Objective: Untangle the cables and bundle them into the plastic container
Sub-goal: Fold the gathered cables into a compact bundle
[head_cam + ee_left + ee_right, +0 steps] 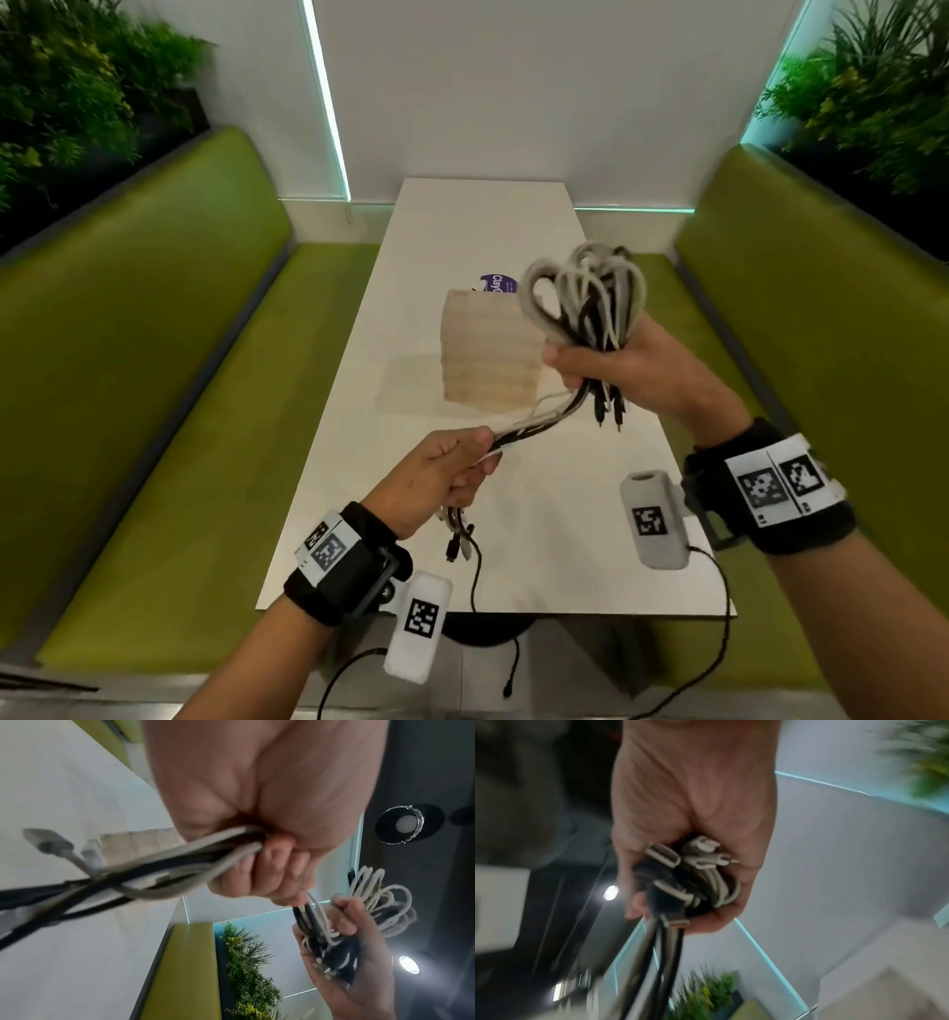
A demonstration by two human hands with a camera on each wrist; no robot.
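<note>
The right hand (624,370) is raised above the white worktop (462,231), its fingers (344,914) curled tight round a bundle of black and white cables (585,298). The cable loops fan out above the fist, and several plug ends hang just below it. In the right wrist view, plugs and folded strands sit packed in the palm, with a few strands running down out of the grip.

From the underside of the right fist, a group of strands stretches down and to the left to the left hand (447,478). The left hand is lower and nearer the person, and its fingers (270,874) are closed round these strands. In the left wrist view, white and black strands pass through the fist and cross each other beyond it, two pale plugs showing at their far ends. More plug ends dangle below the left hand, just above the worktop.

The container (490,354), pale and ribbed, stands on the worktop beyond the hands, in the middle of it, well apart from the cables. Behind it lies a purple lid (495,285), partly hidden.

Green benches (169,360) run along both sides of the worktop, with plants (61,92) behind them.
</note>
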